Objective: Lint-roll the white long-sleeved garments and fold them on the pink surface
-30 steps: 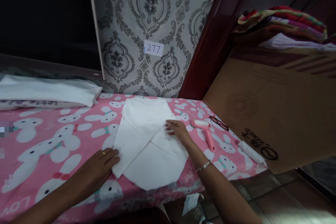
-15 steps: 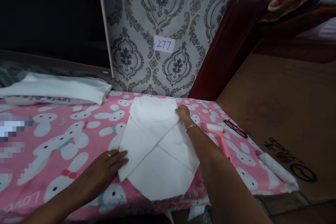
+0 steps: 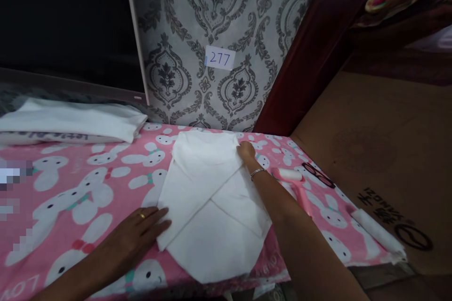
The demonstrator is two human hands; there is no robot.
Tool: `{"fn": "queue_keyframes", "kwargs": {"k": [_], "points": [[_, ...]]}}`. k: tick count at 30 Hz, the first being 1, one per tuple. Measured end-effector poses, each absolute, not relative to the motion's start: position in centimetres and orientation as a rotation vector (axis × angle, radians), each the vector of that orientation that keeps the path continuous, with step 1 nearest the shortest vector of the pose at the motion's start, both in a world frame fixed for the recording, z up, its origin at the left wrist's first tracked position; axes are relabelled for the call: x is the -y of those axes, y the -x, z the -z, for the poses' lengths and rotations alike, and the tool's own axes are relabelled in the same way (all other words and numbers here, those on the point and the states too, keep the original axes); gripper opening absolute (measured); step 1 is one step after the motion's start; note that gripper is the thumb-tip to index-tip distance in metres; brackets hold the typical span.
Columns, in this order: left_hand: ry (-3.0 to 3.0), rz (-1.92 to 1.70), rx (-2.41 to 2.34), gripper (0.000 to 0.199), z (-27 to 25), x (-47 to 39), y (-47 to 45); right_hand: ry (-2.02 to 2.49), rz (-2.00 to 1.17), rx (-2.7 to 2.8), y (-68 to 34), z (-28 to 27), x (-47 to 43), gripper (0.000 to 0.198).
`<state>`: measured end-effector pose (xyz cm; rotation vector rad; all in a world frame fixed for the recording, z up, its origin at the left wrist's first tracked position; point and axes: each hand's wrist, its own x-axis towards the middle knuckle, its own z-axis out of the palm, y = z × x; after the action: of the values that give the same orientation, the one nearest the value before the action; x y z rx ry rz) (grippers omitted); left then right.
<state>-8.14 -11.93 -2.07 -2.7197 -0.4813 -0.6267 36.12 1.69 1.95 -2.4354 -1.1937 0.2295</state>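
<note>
A white garment [image 3: 212, 235] lies on the pink rabbit-print cloth [image 3: 123, 188], its side parts folded inward so that their edges cross in the middle. My left hand [image 3: 143, 225], with a gold ring, lies with its fingers stretched out, fingertips on the garment's lower left edge. At the upper right corner of the garment, my right hand [image 3: 247, 150] has its fingers closed on the fabric edge. A bracelet circles the right wrist, and my forearm covers part of the garment's right side.
Right of my forearm lie a pink-handled lint roller [image 3: 291, 175], dark-framed glasses [image 3: 318, 175] and a white roll [image 3: 379, 235]. A cardboard box [image 3: 381, 141] borders the right side. Folded white clothing [image 3: 70, 117] sits at the back left, below a dark screen [image 3: 67, 23].
My left hand has slid slightly down along the garment's left edge. The right hand keeps its hold at the upper corner. The view has shifted slightly.
</note>
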Motion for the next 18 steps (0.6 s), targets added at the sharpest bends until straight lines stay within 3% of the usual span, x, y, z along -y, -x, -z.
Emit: {"fn": "queue_keyframes", "kwargs": {"k": [4,9,14,18], "points": [[2.792,0.631,0.548,0.061,2.0,11.4,7.8,2.452,-0.191,1.161,-36.8,-2.0,-1.0,0.032],[2.846,0.625,0.524,0.056,2.2,11.2,7.8,2.396,-0.226,1.268,-37.6,-2.7,-0.4,0.027],[2.947,0.673,0.642,0.042,1.7,11.2,8.3,2.32,-0.138,1.323,-37.0,-4.1,3.4,0.046],[3.089,0.766,0.847,0.035,-0.5,10.3,6.4,2.082,-0.12,1.606,-35.2,-3.4,10.8,0.028]]}}
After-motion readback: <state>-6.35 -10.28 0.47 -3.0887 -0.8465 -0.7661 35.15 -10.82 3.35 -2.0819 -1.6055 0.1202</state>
